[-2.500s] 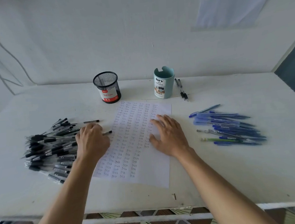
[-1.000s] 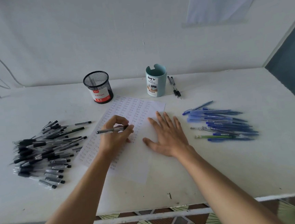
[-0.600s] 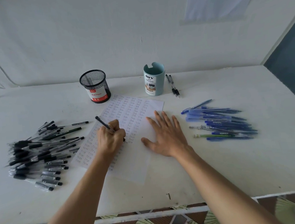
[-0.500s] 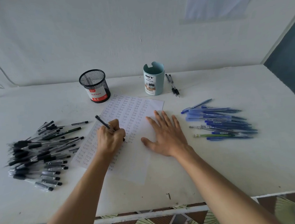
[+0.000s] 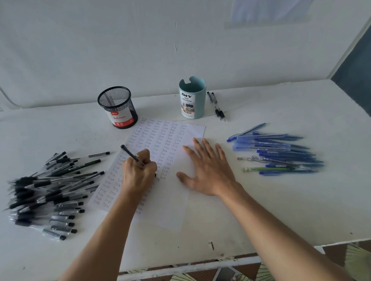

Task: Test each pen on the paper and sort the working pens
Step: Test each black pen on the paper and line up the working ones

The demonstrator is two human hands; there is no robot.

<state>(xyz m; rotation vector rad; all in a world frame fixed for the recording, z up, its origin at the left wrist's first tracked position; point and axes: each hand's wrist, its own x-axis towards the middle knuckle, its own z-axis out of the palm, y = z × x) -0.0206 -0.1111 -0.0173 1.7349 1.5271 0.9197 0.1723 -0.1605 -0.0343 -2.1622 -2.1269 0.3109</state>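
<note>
A white paper (image 5: 171, 139) covered with small written words lies in the middle of the table. My left hand (image 5: 138, 174) grips a black pen (image 5: 129, 153) in a writing hold, its tip down on the paper near the sheet's middle. Flat on the sheet's right side, my right hand (image 5: 207, 169) presses down with fingers spread. A large heap of black pens (image 5: 50, 192) lies to the left of the paper. To its right lies a pile of blue pens (image 5: 277, 152).
A black mesh cup (image 5: 118, 107) and a teal cup (image 5: 192, 97) stand at the back by the wall. Two black pens (image 5: 217, 106) lie beside the teal cup. The table's front edge (image 5: 191, 267) runs close to my body.
My left hand picked a black pen from the heap, carried it over the paper and turned it into a writing hold. The right hand has stayed flat on the sheet.
</note>
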